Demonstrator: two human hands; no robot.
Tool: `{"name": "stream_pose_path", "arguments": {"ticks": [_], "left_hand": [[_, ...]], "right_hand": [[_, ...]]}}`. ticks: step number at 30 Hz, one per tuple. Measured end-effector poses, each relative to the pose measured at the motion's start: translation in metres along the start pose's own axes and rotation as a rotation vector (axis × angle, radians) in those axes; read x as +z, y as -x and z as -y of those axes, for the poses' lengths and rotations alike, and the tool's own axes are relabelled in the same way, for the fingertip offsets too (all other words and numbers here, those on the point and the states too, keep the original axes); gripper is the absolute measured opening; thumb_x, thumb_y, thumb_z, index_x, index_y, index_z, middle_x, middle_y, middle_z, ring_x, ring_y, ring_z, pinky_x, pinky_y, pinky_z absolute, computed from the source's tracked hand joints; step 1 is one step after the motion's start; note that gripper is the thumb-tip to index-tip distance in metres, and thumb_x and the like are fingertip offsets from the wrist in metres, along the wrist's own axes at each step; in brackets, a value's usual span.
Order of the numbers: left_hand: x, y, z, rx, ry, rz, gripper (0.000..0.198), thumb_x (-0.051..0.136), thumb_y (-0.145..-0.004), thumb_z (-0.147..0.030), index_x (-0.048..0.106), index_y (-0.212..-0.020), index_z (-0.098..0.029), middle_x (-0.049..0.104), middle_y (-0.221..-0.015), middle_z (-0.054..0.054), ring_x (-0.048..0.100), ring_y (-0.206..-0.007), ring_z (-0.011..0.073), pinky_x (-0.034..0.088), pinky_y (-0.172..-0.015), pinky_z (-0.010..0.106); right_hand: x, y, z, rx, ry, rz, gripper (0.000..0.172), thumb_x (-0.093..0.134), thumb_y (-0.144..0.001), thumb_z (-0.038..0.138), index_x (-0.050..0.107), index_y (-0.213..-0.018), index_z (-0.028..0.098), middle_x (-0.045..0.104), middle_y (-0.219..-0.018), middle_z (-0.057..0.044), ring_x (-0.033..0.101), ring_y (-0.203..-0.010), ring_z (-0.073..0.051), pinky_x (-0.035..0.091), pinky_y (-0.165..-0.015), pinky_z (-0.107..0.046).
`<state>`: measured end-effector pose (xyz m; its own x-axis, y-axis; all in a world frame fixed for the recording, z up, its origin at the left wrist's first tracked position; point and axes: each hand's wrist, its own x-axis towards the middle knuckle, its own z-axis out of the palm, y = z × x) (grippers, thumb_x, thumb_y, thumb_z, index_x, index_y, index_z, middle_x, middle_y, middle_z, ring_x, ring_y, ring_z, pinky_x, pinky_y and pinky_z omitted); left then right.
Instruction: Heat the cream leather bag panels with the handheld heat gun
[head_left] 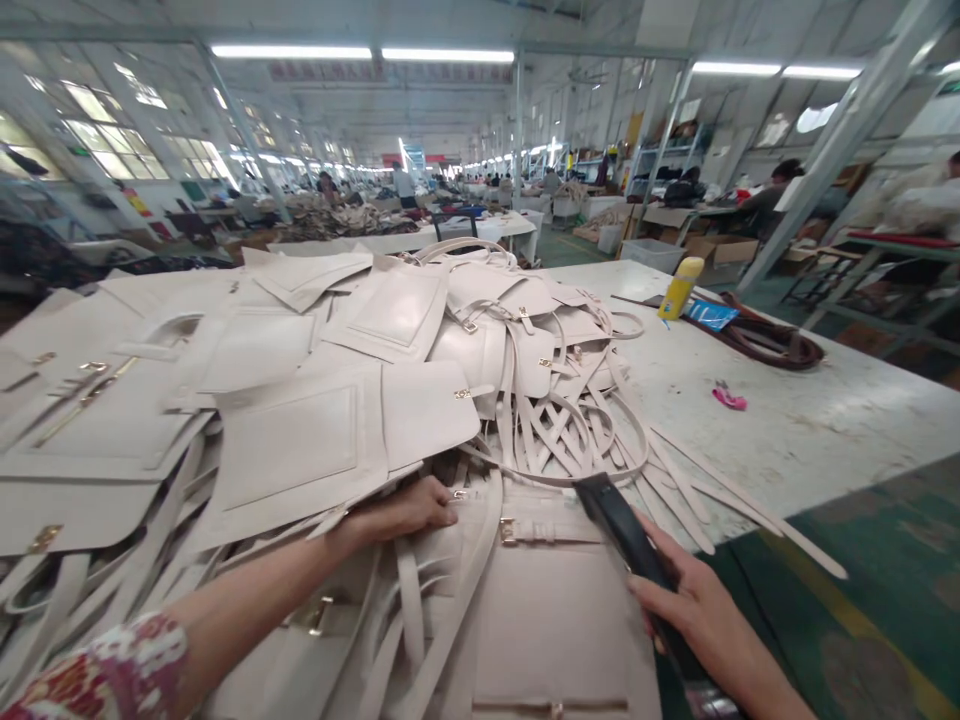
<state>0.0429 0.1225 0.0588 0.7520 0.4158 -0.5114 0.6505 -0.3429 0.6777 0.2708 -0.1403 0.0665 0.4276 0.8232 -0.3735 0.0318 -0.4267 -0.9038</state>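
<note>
My right hand [686, 590] is wrapped round a black handheld tool [630, 530], whose tip lies over the top right corner of a pale beige leather bag piece [551, 610] with a gold buckle. My left hand [420, 508] is closed at the upper left edge of that piece, beside a small metal fitting; its fingertips seem to pinch the leather, partly hidden. A large heap of similar beige panels [292, 430] rises behind and to the left. Thin beige straps [562, 430] lie tangled in the middle, some reaching over the table's right part.
On the white table [795, 430] are a yellow bottle [681, 288], a blue packet [711, 315], coiled brown straps [772, 342] and a small pink item [729, 397]. Beyond stand cardboard boxes [721, 252], slanted metal posts and people at other tables.
</note>
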Motion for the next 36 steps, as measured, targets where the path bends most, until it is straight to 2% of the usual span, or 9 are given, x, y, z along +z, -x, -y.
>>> {"name": "stream_pose_path", "arguments": {"ticks": [3, 8, 12, 17, 21, 25, 29, 33, 36], "left_hand": [[0.008, -0.011, -0.010, 0.016, 0.063, 0.005, 0.021, 0.048, -0.063, -0.032, 0.037, -0.053, -0.017, 0.027, -0.048, -0.006, 0.021, -0.044, 0.0065, 0.013, -0.042, 0.024], [0.019, -0.026, -0.018, 0.076, 0.117, 0.043, 0.024, 0.049, -0.062, -0.030, 0.033, -0.049, -0.018, 0.024, -0.046, -0.006, 0.019, -0.044, 0.0066, 0.013, -0.043, 0.025], [0.019, -0.021, -0.015, 0.144, 0.141, 0.098, 0.023, 0.047, -0.062, -0.027, 0.032, -0.048, -0.017, 0.027, -0.048, -0.004, 0.022, -0.047, 0.0078, 0.017, -0.044, 0.025], [0.018, -0.018, -0.002, 0.122, 0.105, 0.180, 0.003, 0.048, -0.053, -0.018, 0.047, -0.052, -0.016, 0.037, -0.049, -0.004, 0.029, -0.048, 0.0088, 0.019, -0.044, 0.023], [0.020, -0.025, 0.005, 0.098, 0.069, 0.202, 0.012, 0.047, -0.047, -0.011, 0.053, -0.056, -0.016, 0.041, -0.049, -0.005, 0.032, -0.048, 0.0084, 0.019, -0.044, 0.022], [0.018, -0.027, 0.008, 0.071, 0.058, 0.180, 0.010, 0.048, -0.047, -0.011, 0.051, -0.055, -0.015, 0.039, -0.048, -0.006, 0.030, -0.046, 0.0075, 0.017, -0.042, 0.021], [0.018, -0.026, 0.009, 0.047, 0.068, 0.150, 0.011, 0.049, -0.046, -0.011, 0.052, -0.056, -0.015, 0.039, -0.048, -0.006, 0.030, -0.045, 0.0074, 0.018, -0.041, 0.021], [0.022, -0.027, 0.011, 0.049, 0.085, 0.130, 0.014, 0.051, -0.045, -0.012, 0.056, -0.058, -0.015, 0.041, -0.049, -0.006, 0.031, -0.046, 0.0075, 0.020, -0.042, 0.020], [0.025, -0.023, 0.011, 0.058, 0.109, 0.102, 0.015, 0.053, -0.047, -0.015, 0.057, -0.061, -0.015, 0.041, -0.050, -0.006, 0.031, -0.046, 0.0075, 0.020, -0.042, 0.020]], "right_hand": [[-0.003, 0.019, 0.014, -0.069, -0.013, 0.019, 0.073, 0.053, -0.075, 0.022, 0.019, -0.139, 0.021, 0.060, -0.060, 0.003, 0.052, -0.050, -0.016, 0.045, -0.046, -0.024], [0.030, 0.033, 0.042, -0.136, -0.094, 0.368, 0.071, 0.063, -0.061, 0.018, 0.044, -0.128, 0.026, 0.057, -0.115, -0.003, 0.055, -0.093, -0.027, 0.045, -0.078, -0.032], [0.059, 0.023, 0.035, -0.051, -0.068, 0.493, 0.075, 0.060, -0.059, 0.017, 0.040, -0.130, 0.028, 0.066, -0.091, -0.002, 0.058, -0.078, -0.025, 0.047, -0.065, -0.031], [0.058, 0.019, 0.016, -0.012, -0.084, 0.451, 0.073, 0.058, -0.060, 0.016, 0.040, -0.130, 0.026, 0.063, -0.074, 0.001, 0.055, -0.055, -0.016, 0.043, -0.048, -0.023], [0.070, 0.010, 0.019, 0.044, -0.131, 0.423, 0.073, 0.053, -0.065, 0.011, 0.032, -0.133, 0.026, 0.058, -0.062, 0.005, 0.046, -0.039, -0.008, 0.038, -0.036, -0.017], [0.083, -0.011, 0.026, -0.030, -0.126, 0.381, 0.072, 0.053, -0.067, 0.012, 0.031, -0.134, 0.026, 0.057, -0.068, 0.004, 0.049, -0.039, -0.008, 0.040, -0.034, -0.018], [0.068, -0.009, 0.031, -0.066, -0.130, 0.263, 0.068, 0.052, -0.071, 0.014, 0.029, -0.134, 0.027, 0.058, -0.075, 0.003, 0.052, -0.043, -0.010, 0.042, -0.037, -0.020], [0.052, 0.012, 0.026, 0.003, -0.173, 0.370, 0.070, 0.055, -0.068, 0.012, 0.032, -0.133, 0.026, 0.061, -0.083, 0.001, 0.050, -0.042, -0.008, 0.040, -0.037, -0.019], [0.058, 0.015, 0.016, 0.019, -0.234, 0.421, 0.071, 0.057, -0.065, 0.008, 0.035, -0.131, 0.025, 0.062, -0.080, 0.001, 0.049, -0.041, -0.006, 0.038, -0.037, -0.017]]}}
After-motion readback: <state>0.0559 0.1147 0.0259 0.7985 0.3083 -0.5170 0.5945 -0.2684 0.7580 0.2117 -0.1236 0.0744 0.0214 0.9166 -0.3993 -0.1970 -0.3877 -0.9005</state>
